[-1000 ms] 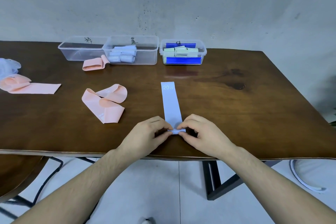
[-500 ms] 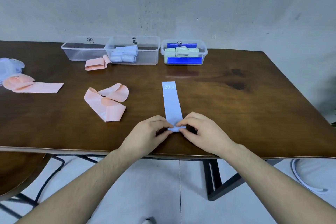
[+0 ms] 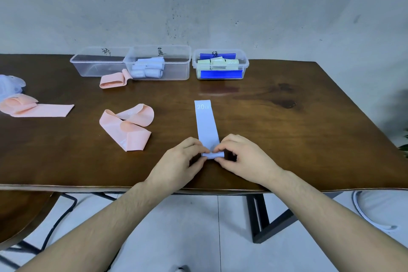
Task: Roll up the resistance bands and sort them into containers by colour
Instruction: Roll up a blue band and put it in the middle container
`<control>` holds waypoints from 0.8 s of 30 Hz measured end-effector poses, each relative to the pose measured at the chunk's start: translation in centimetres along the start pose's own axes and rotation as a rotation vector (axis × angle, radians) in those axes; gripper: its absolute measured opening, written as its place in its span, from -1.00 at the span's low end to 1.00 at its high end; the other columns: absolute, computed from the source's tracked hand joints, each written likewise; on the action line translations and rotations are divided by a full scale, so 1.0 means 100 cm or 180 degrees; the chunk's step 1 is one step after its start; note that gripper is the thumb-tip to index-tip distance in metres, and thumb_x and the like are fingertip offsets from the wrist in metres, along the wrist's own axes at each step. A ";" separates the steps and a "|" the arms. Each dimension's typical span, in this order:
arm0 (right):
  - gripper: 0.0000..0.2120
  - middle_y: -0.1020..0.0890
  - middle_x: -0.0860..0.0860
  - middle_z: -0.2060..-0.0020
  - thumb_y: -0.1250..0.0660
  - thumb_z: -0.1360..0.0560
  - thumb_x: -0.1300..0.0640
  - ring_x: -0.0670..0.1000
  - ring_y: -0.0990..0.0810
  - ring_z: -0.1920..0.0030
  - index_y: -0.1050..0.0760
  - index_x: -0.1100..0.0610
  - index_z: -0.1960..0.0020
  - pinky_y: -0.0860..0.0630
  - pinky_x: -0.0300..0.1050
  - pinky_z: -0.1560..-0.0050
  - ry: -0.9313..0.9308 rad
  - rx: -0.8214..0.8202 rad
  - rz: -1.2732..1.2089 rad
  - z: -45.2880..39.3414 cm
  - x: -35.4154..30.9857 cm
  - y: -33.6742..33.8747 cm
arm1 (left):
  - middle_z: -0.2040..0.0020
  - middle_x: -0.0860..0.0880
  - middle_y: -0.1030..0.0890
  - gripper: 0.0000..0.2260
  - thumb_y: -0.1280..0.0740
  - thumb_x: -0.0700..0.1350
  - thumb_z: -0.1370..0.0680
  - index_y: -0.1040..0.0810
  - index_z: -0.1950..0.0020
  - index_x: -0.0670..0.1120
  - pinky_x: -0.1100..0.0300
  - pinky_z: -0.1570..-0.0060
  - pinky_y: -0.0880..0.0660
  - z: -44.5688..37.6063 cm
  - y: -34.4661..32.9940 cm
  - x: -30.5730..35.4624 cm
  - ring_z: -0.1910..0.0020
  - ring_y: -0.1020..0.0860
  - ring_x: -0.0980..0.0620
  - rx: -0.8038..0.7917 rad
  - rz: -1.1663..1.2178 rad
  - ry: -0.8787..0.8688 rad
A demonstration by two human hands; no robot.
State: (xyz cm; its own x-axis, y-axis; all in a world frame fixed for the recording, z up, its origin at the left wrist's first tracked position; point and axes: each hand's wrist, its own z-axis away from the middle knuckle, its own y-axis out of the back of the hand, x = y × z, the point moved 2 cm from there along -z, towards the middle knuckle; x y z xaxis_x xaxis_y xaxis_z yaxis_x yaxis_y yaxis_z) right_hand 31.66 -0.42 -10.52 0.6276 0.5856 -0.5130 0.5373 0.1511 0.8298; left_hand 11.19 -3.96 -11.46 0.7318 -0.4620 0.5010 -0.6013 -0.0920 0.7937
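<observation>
Band: the pale blue band (image 3: 207, 125) lies flat on the table (image 3: 287, 139), lengthwise away from the near edge, printed "20 LB" at its far end.
Roll: the near end is turned over into a small roll under both hands.
Left hand (image 3: 176, 166): fingertips and thumb pinch the roll's left side.
Right hand (image 3: 245, 161): fingers curled, pinching the roll's right side; thumb contact probably underneath, partly hidden.
Handling: thin, soft, light, stretchy; likely to spring open if released. Hold both edges of the roll and keep the layers square.
Destination: middle container (image 3: 176, 73), beyond the band, holding pale blue rolls.
Remaining: pink bands (image 3: 125, 127) lie left of the band, unrolled.
</observation>
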 end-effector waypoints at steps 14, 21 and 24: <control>-0.80 -0.55 -0.23 0.01 -0.43 -0.53 0.06 -0.16 -0.49 -0.04 -0.62 -0.06 -0.15 -0.47 -0.22 -0.08 -0.0005 0.0031 -0.0011 -0.005 0.004 -0.001 | -0.04 0.19 -0.53 -0.84 -0.39 -0.10 -0.57 -0.66 -0.13 -0.02 0.49 0.24 -0.35 -0.006 -0.001 -0.002 0.28 -0.46 0.21 -0.0012 -0.0006 0.0102; -0.78 -0.51 -0.24 0.02 -0.42 -0.53 0.05 -0.18 -0.46 -0.03 -0.64 -0.02 -0.17 -0.43 -0.29 -0.04 -0.0075 -0.0001 0.0016 -0.010 0.006 -0.001 | -0.05 0.17 -0.50 -0.84 -0.41 -0.07 -0.55 -0.63 -0.13 -0.01 0.47 0.25 -0.37 -0.008 0.002 0.001 0.25 -0.47 0.24 -0.0051 -0.0043 0.0037; -0.77 -0.51 -0.22 0.00 -0.42 -0.53 0.04 -0.16 -0.46 -0.04 -0.64 -0.03 -0.19 -0.46 -0.23 -0.07 -0.0064 0.0016 0.0041 -0.011 0.005 -0.001 | -0.02 0.13 -0.54 -0.85 -0.43 -0.11 -0.55 -0.65 -0.11 -0.04 0.56 0.21 -0.32 -0.010 0.002 0.001 0.17 -0.46 0.38 -0.0039 -0.0047 0.0074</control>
State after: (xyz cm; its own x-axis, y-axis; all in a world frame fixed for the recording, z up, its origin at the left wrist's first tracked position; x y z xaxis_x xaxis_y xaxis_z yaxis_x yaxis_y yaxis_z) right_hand 31.32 0.72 -10.63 0.6456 0.5713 -0.5067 0.5319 0.1397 0.8352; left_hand 11.45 -3.15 -10.95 0.7480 -0.4401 0.4968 -0.5864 -0.0878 0.8052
